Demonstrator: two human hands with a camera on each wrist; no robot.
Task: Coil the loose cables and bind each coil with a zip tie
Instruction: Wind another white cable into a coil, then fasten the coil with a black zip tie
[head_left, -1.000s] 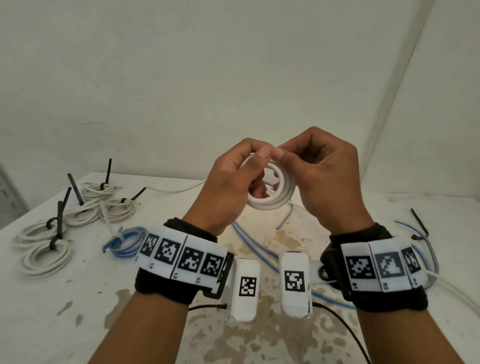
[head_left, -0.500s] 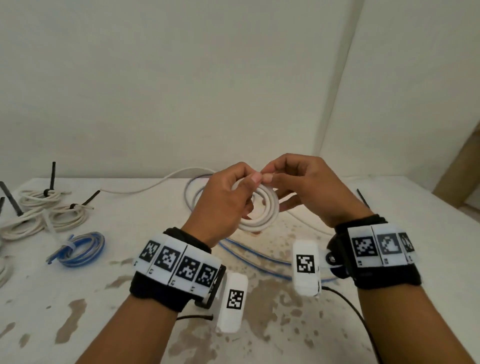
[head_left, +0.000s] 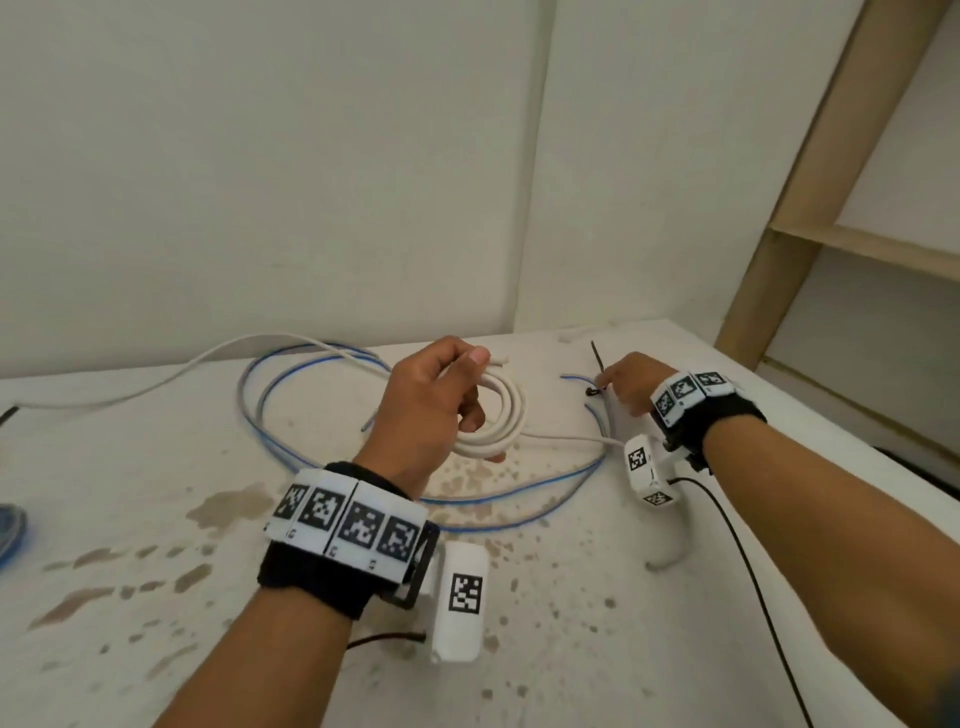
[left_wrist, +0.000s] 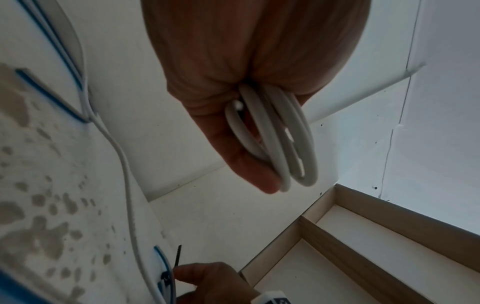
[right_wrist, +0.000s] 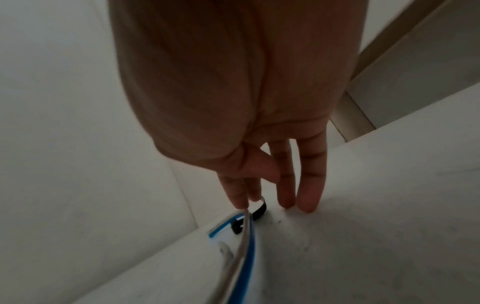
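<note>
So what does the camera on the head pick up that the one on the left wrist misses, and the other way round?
Only the head view shows both marker-banded wrists and the whole blue cable looping over the stained table. Only the left wrist view shows the white coil edge-on, its separate loops and cut end. Both show the left hand gripping that coil and the right hand at the black zip tie.

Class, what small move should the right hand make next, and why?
Probably pinch the black zip tie and lift it off the table. The left hand holds the white coil unbound, and the right hand has its fingertips at the tie.
</note>
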